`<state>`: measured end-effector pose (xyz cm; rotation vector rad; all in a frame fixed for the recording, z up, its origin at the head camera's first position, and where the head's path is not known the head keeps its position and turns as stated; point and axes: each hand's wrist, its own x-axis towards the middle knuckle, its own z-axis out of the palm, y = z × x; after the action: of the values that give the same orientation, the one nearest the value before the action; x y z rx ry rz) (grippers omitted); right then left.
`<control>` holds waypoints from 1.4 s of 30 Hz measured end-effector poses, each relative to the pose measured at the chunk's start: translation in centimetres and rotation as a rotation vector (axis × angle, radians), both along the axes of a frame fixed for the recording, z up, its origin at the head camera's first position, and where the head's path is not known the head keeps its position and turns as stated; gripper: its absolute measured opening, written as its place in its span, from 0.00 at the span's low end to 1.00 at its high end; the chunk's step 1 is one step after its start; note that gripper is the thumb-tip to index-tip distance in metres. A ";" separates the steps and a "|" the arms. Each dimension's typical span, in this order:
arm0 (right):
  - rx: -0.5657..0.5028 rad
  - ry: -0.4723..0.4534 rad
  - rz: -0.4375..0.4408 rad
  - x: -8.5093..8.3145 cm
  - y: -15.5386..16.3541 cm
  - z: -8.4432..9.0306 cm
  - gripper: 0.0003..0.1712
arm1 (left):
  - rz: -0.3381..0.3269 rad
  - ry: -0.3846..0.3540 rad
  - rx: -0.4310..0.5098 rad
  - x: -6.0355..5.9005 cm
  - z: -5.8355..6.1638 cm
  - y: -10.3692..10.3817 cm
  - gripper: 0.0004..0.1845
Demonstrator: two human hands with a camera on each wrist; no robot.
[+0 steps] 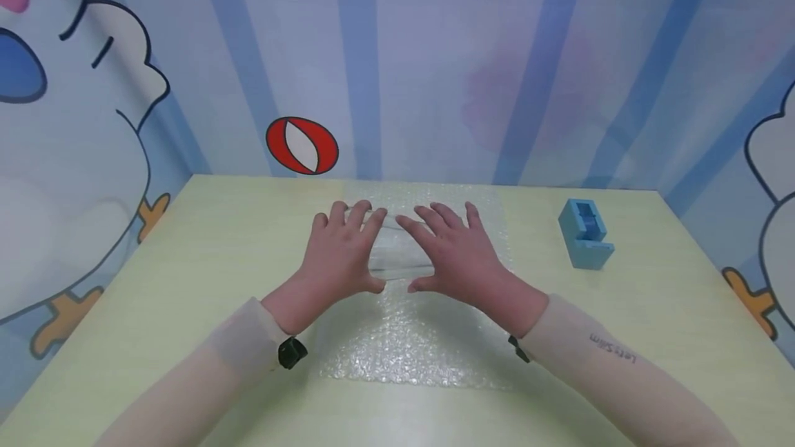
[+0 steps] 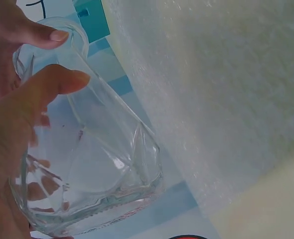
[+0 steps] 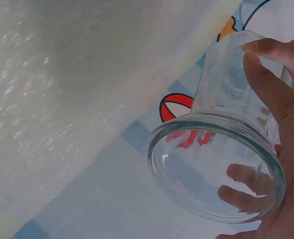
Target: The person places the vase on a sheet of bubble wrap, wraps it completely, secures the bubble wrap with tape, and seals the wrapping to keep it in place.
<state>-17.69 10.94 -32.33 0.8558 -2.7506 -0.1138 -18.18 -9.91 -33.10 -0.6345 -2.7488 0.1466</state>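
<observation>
Both hands hold a clear glass vase (image 1: 400, 252) lying sideways over a sheet of bubble wrap (image 1: 404, 357). My left hand (image 1: 338, 254) grips the wide faceted base end, its thumb on the near side and fingers across the far side. Toward the flared round rim (image 3: 159, 149), my right hand (image 1: 462, 254) grips the vase's body the same way. In the left wrist view the vase's glass wall (image 2: 107, 159) shows fingers through it. Much of the vase is hidden behind the hands in the head view.
A blue tape dispenser (image 1: 586, 254) stands on the pale yellow table (image 1: 186, 281), right of the bubble wrap. Behind the table rises a blue striped backdrop (image 1: 422, 74) with cartoon figures and a red ball print (image 1: 302, 145).
</observation>
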 end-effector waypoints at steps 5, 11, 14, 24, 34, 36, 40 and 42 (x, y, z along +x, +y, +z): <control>0.038 -0.005 -0.007 -0.1 0.4 -0.4 0.56 | -0.021 0.028 0.003 0.2 -0.1 0.3 0.55; 0.025 0.070 0.031 0.0 1.3 -0.7 0.54 | -0.074 0.057 0.024 0.2 -0.3 0.4 0.54; 0.013 0.102 0.034 0.0 1.8 -0.5 0.54 | -0.111 0.089 0.045 0.2 -0.3 0.4 0.53; -0.036 0.157 0.068 0.2 3.0 0.5 0.55 | -0.224 0.121 0.031 0.9 0.3 -0.1 0.55; -0.047 0.013 0.079 1.5 2.9 0.5 0.53 | -0.361 0.088 0.079 1.5 -0.1 -0.9 0.54; -0.051 -0.028 0.091 1.6 3.0 0.5 0.52 | -0.365 0.064 0.081 1.7 0.0 -1.0 0.54; -0.057 -0.102 0.083 1.9 3.1 0.4 0.51 | -0.364 -0.018 0.082 2.0 0.4 -1.0 0.55; -0.067 -0.127 0.079 2.1 3.2 0.3 0.51 | -0.364 -0.065 0.082 2.1 0.6 -0.9 0.54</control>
<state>-15.60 14.09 -32.03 0.9842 -2.8142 0.0497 -16.03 -10.82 -32.52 -1.1161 -2.6285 -0.0708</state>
